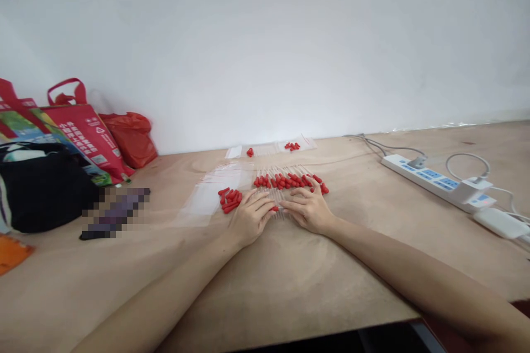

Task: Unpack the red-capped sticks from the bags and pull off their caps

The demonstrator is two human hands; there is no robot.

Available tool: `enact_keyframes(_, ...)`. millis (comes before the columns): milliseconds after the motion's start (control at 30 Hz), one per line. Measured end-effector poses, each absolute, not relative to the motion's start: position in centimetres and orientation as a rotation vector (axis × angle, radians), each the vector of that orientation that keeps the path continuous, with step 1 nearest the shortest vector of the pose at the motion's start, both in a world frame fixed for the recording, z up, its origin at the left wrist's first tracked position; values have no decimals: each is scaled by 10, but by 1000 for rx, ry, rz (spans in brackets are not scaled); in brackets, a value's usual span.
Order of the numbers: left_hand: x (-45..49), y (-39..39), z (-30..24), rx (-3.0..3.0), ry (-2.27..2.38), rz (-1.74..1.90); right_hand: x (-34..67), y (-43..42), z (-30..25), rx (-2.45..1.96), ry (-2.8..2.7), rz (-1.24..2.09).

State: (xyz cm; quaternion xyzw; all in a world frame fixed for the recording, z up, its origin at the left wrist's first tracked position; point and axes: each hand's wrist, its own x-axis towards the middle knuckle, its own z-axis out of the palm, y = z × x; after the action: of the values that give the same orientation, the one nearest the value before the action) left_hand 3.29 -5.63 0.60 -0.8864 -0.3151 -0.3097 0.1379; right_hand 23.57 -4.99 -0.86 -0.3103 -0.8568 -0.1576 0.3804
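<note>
Assembly seems underway over thin rods [275,194], left hand [252,216] pinching 1 red cap [274,208], right hand [309,209] bunched near it, grip unclear, the next move likely needing straight alignment.

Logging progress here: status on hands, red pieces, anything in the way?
Left hand, right hand at one red piece, grip unclear. Red-ended rods just beyond; loose red pieces beside left hand. Power strip off right, clear of hands.
</note>
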Motion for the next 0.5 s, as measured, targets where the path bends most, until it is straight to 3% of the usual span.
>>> enact_keyframes(500, 28, -65, 8, -2558, -854, -956, 238, -56, -3, -653, -2156, -516)
